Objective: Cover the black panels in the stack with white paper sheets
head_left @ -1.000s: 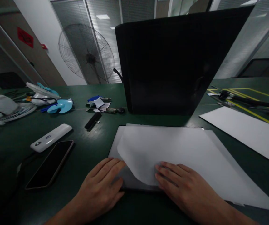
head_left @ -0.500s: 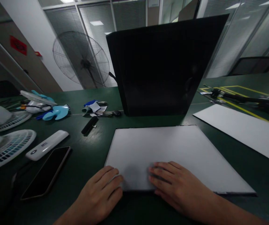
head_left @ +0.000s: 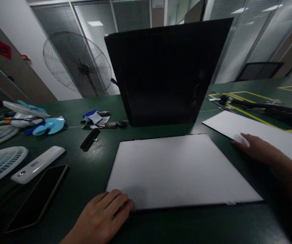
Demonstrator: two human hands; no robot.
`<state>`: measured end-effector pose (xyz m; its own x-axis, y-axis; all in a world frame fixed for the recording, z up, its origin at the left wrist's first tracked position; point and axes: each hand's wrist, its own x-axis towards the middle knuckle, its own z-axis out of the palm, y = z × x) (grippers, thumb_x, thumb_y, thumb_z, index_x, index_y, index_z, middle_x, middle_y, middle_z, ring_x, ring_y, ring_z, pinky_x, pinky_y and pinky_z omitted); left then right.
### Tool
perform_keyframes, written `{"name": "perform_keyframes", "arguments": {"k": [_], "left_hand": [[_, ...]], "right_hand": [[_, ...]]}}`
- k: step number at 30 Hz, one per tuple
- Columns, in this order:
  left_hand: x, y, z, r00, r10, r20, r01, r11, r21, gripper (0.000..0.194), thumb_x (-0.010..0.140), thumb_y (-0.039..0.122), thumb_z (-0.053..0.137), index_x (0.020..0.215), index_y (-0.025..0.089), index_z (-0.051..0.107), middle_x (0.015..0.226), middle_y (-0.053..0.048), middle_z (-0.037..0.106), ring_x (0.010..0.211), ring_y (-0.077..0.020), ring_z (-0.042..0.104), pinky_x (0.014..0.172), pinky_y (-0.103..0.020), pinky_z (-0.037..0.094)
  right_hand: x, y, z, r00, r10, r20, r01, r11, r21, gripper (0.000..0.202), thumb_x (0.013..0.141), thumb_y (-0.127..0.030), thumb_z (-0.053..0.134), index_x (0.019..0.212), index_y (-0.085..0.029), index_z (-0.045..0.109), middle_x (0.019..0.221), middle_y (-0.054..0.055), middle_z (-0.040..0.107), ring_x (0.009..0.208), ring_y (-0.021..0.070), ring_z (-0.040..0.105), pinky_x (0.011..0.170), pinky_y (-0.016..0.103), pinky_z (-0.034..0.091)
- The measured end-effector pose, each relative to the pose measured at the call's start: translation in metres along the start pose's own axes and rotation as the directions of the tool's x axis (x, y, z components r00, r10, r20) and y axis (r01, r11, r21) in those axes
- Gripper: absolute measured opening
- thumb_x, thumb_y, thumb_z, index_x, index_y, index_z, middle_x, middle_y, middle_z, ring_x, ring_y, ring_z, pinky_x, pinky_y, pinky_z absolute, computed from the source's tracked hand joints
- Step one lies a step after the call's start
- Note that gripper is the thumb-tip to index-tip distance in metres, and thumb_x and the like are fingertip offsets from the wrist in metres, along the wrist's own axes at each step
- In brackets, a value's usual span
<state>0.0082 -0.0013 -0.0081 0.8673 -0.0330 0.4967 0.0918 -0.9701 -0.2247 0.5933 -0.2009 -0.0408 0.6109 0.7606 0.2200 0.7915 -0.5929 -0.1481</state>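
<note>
A flat white rectangular panel (head_left: 171, 169) with thin dark edges lies in front of me. My left hand (head_left: 105, 211) is at its near left corner, fingers bent over the surface and thumb by the near edge, closed on that corner. To the right, my right hand (head_left: 257, 147) is over the left edge of a second white sheet (head_left: 278, 134), its thumb and fingers apart. A pale patch shows between them; whether it is the sheet or something separate, I cannot make out.
A large black screen-like panel (head_left: 168, 74) stands behind the white panel. On the left lie a phone (head_left: 38, 198), a white elongated device (head_left: 39, 164), a black object (head_left: 89, 139) and fan parts (head_left: 50, 126). Black rods (head_left: 265, 105) lie at the right back.
My right hand has left the near edge of the white panel and moved right to the second sheet. My left hand stays at the corner. The view has shifted slightly right.
</note>
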Motion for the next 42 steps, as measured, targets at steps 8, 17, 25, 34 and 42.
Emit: {"name": "perform_keyframes", "arguments": {"k": [8, 17, 25, 34, 42], "left_hand": [[0.002, 0.002, -0.003, 0.999, 0.025, 0.045, -0.027, 0.998, 0.052, 0.031, 0.103, 0.008, 0.039, 0.102, 0.016, 0.069, 0.086, -0.002, 0.071, 0.073, -0.0172, 0.067, 0.057, -0.028, 0.051], [0.000, 0.002, 0.001, 0.999, -0.034, 0.014, 0.035, 0.999, -0.023, 0.021, 0.103, 0.015, 0.049, 0.097, 0.016, 0.069, 0.083, -0.002, 0.069, 0.075, -0.0182, 0.067, 0.060, -0.031, 0.053], [0.003, 0.006, 0.001, 0.995, -0.051, -0.090, 0.051, 0.999, -0.007, 0.014, 0.101, 0.013, 0.057, 0.101, 0.017, 0.071, 0.122, -0.004, 0.074, 0.113, -0.0209, 0.067, 0.106, -0.039, 0.049], [-0.003, 0.003, 0.002, 0.999, 0.001, -0.040, -0.002, 1.000, -0.022, 0.029, 0.105, 0.013, 0.045, 0.088, 0.017, 0.068, 0.105, -0.003, 0.078, 0.094, -0.0202, 0.073, 0.078, -0.035, 0.058], [0.002, 0.004, -0.004, 0.999, -0.001, -0.034, 0.001, 1.000, 0.007, 0.033, 0.108, 0.014, 0.038, 0.094, 0.019, 0.068, 0.098, 0.000, 0.079, 0.089, -0.0180, 0.073, 0.072, -0.031, 0.056]], "right_hand": [[-0.010, -0.027, -0.023, 1.000, 0.011, -0.023, -0.016, 0.965, -0.263, 0.055, 0.098, -0.049, 0.030, 0.110, -0.017, 0.074, 0.087, 0.025, 0.070, 0.063, 0.0394, 0.069, 0.052, 0.050, 0.050], [-0.090, -0.215, -0.051, 0.893, -0.435, 0.116, 0.450, 0.853, -0.265, 0.031, 0.099, -0.029, 0.042, 0.100, -0.021, 0.071, 0.082, 0.008, 0.073, 0.061, 0.0255, 0.068, 0.050, 0.038, 0.051], [-0.154, -0.283, -0.007, 0.440, -0.877, -0.194, 0.889, 0.456, -0.040, 0.033, 0.088, -0.012, 0.057, 0.119, -0.017, 0.069, 0.121, 0.008, 0.072, 0.105, 0.0264, 0.070, 0.076, 0.039, 0.062], [-0.068, -0.194, -0.024, 0.857, -0.506, -0.097, 0.514, 0.852, 0.095, 0.036, 0.106, -0.041, 0.041, 0.127, -0.030, 0.068, 0.124, 0.005, 0.070, 0.107, 0.0249, 0.069, 0.091, 0.047, 0.058], [0.007, 0.002, 0.017, 0.999, -0.041, 0.022, 0.042, 0.999, -0.011, 0.070, 0.090, -0.068, 0.041, 0.128, -0.013, 0.062, 0.133, 0.026, 0.060, 0.126, 0.0508, 0.054, 0.097, 0.072, 0.045]]}}
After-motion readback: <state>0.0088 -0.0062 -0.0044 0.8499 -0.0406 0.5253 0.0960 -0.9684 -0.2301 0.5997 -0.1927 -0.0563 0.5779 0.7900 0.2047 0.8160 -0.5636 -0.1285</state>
